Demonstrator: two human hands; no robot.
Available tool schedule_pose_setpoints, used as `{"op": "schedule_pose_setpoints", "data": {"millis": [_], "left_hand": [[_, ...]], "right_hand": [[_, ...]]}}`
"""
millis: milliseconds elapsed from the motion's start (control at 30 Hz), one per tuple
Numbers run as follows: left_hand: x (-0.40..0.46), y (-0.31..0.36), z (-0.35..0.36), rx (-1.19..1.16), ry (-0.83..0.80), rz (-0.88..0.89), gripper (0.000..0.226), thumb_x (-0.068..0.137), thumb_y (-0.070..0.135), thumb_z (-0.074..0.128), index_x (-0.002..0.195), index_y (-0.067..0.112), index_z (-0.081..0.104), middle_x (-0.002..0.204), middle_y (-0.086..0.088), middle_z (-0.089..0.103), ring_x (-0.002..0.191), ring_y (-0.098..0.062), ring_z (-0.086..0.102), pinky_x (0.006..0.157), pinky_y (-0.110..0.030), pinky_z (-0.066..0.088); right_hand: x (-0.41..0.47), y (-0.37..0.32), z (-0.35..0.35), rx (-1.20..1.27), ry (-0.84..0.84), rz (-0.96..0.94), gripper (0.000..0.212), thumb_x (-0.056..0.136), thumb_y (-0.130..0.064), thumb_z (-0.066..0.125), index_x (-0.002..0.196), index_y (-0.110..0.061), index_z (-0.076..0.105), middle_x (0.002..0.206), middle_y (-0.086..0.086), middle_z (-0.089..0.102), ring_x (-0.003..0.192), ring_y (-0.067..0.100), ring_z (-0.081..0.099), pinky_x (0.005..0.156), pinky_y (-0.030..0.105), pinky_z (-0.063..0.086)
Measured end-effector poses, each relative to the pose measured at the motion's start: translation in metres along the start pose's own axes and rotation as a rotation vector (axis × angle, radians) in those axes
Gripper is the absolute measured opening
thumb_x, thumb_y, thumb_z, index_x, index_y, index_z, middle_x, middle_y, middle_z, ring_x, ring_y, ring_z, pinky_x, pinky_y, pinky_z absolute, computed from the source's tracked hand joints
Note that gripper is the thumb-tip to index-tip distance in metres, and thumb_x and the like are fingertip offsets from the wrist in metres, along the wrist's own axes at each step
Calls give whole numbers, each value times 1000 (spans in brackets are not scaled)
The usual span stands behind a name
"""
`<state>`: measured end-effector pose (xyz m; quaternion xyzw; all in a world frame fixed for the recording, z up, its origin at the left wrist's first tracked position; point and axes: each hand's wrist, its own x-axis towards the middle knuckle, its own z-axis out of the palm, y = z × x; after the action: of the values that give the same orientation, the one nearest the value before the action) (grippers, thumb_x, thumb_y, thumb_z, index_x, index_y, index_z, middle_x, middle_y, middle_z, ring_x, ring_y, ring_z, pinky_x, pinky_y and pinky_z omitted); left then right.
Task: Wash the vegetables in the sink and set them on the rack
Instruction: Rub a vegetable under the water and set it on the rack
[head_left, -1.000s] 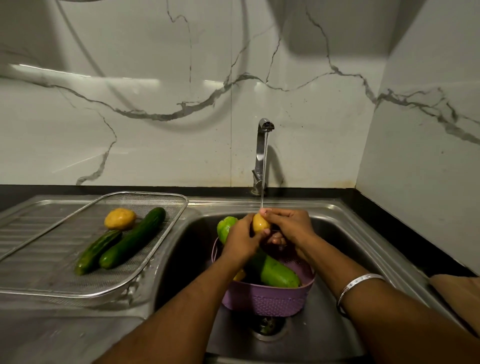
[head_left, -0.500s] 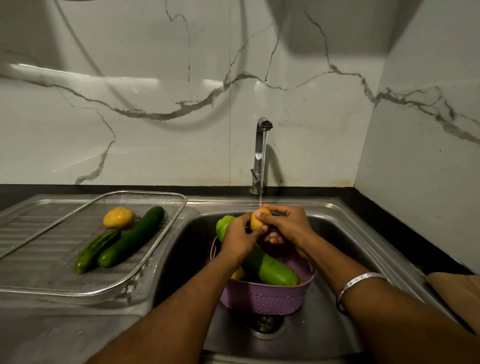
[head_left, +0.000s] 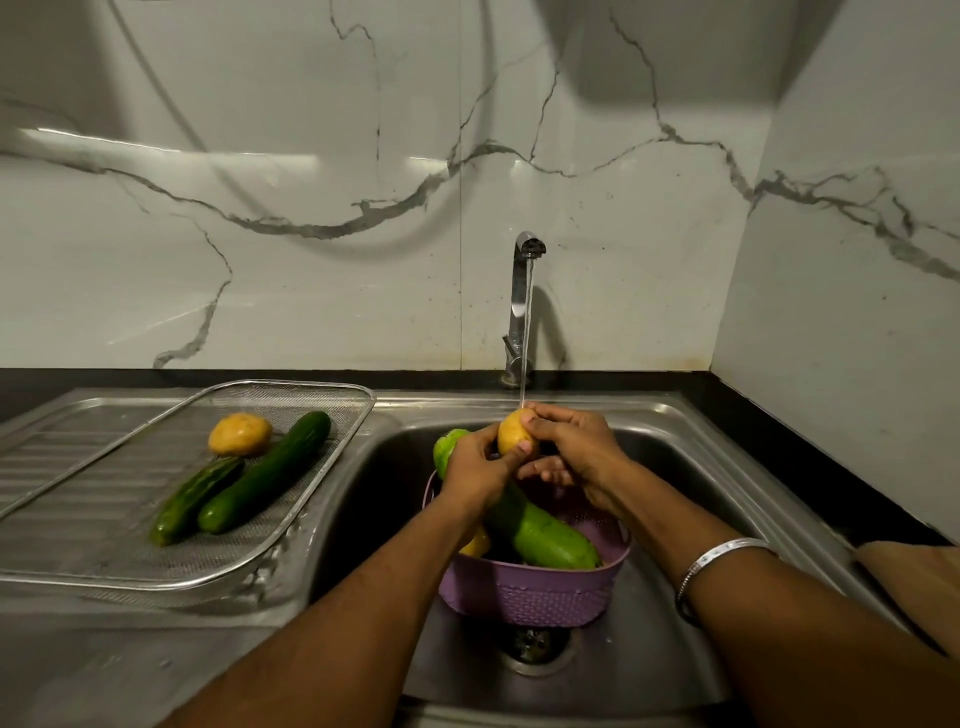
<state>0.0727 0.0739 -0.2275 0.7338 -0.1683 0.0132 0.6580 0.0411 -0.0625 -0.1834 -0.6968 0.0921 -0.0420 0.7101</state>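
Under the tap (head_left: 525, 291), over the back of the sink (head_left: 670, 452), we hold a small yellow potato (head_left: 514, 430) directly in the thin water stream (head_left: 525, 338). Our left hand (head_left: 475, 475) curls its fingers and thumb round the potato's lower side; our right hand (head_left: 576, 449) pinches its top from the right, fingers clamped on it. Below both hands a purple basket (head_left: 535, 592) sits on the sink floor above the drain (head_left: 535, 647), holding a pale green cucumber (head_left: 545, 535) laid diagonally and something yellow (head_left: 477, 543), mostly hidden. On the draining board at the sink's left edge lies the mesh rack (head_left: 322, 467), carrying a second potato (head_left: 240, 434) at its far side and two dark cucumbers (head_left: 265, 480), side by side and touching. A metal bangle (head_left: 719, 558) rings our right wrist.
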Motion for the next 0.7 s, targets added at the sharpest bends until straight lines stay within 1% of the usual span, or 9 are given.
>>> {"op": "schedule_pose_setpoints", "data": {"millis": [167, 267, 333, 400, 467, 533, 600, 667, 700], "left_hand": [[-3, 2, 5, -72, -52, 14, 28, 96, 15, 64, 122, 5, 67, 109, -11, 75, 105, -25, 71, 94, -37, 57], [-5, 3, 9, -99, -45, 29, 26, 96, 13, 64, 119, 1, 68, 106, -14, 75, 96, -19, 71, 83, -29, 58], [-5, 4, 9, -83, -32, 41, 23, 96, 14, 65, 113, 0, 70, 100, -14, 76, 89, -16, 71, 79, -28, 56], [-5, 1, 8, 28, -34, 89, 22, 94, 22, 69, 107, 5, 73, 93, -8, 77, 85, -14, 72, 77, -32, 58], [-6, -2, 8, 215, -30, 129, 20, 90, 33, 72, 98, 15, 76, 86, 1, 77, 82, -13, 73, 77, -38, 60], [-6, -5, 9, 280, 0, 96, 20, 88, 37, 73, 93, 18, 76, 81, 2, 76, 79, -13, 73, 76, -43, 60], [-5, -5, 8, 289, 63, 45, 23, 90, 37, 71, 89, 15, 75, 77, -2, 75, 77, -19, 72, 74, -46, 59], [-2, -5, 4, 286, 109, 23, 26, 92, 35, 69, 88, 10, 73, 77, -8, 74, 77, -25, 71, 73, -50, 57], [-2, -4, 3, 282, 115, 22, 26, 93, 35, 69, 89, 10, 73, 77, -8, 74, 77, -25, 71, 74, -50, 57]], "right_hand": [[-7, 0, 5, -5, 141, -79, 24, 93, -24, 72, 117, -20, 74, 74, 15, 76, 48, 22, 68, 40, 22, 50], [-6, 1, 8, -30, 243, -109, 25, 91, -31, 75, 110, -15, 77, 66, 12, 74, 40, 18, 62, 35, 21, 44], [-4, 2, 10, -74, 293, -108, 31, 88, -41, 76, 106, -15, 77, 62, 9, 73, 39, 15, 60, 35, 20, 41], [-3, 4, 8, -99, 309, -81, 36, 86, -48, 76, 101, -16, 78, 61, 8, 72, 37, 14, 58, 36, 20, 39], [-4, 5, 7, -124, 289, -21, 36, 86, -50, 75, 97, -16, 77, 58, 8, 70, 35, 14, 55, 35, 20, 36], [-3, 4, 5, -160, 229, 50, 32, 91, -45, 72, 100, -15, 75, 56, 8, 67, 35, 14, 53, 36, 19, 35], [1, 0, 6, -123, 134, 112, 23, 97, -31, 67, 111, -14, 72, 59, 8, 67, 41, 13, 56, 38, 21, 36], [4, -1, 9, -29, 61, 135, 18, 100, -15, 60, 116, -22, 67, 61, 8, 67, 44, 13, 57, 35, 19, 36], [6, 1, 11, -13, 59, 136, 21, 100, -12, 59, 115, -26, 66, 61, 8, 66, 44, 13, 56, 35, 18, 35]]}}
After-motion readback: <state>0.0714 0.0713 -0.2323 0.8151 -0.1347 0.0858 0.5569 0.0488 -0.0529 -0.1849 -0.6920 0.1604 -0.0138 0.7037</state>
